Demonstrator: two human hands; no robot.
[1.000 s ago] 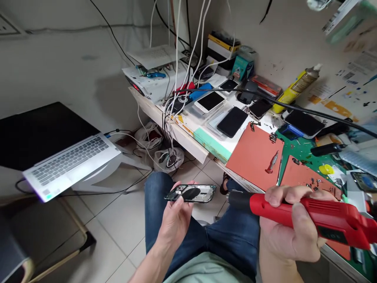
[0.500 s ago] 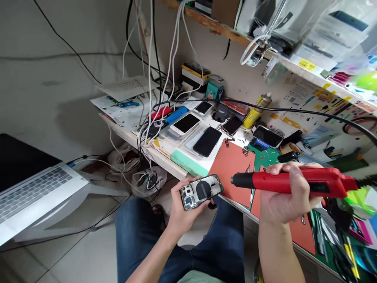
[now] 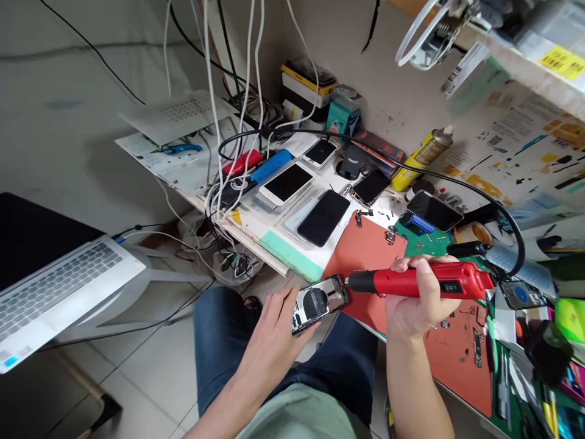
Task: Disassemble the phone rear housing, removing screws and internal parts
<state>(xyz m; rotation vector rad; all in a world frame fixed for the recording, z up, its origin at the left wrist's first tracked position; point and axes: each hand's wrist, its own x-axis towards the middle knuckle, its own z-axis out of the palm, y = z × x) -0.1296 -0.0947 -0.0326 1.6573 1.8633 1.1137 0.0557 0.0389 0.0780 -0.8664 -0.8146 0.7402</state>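
Over my lap, my left hand (image 3: 276, 329) grips an opened phone (image 3: 320, 302) by its left end. Its inside faces up, with a round black pad and pale metal plates; my fingers cover the left part. My right hand (image 3: 415, 299) is wrapped round a red corded power tool (image 3: 423, 281) with a black nose and a switch on its side. The tool lies nearly level, its metal tip pointing left at the phone's right end. Whether the tip touches the phone I cannot tell.
Several phones, including a black one (image 3: 323, 217), lie on the workbench beyond my hands. Orange mats (image 3: 365, 247) hold small metal parts. A yellow spray can (image 3: 423, 158) leans by the wall. A black cable (image 3: 457, 181) arches across, and a laptop (image 3: 68, 286) stands left.
The red power tool has moved left, bringing its tip to the phone's right end. My left hand now covers more of the phone's left end. The camera view has shifted.
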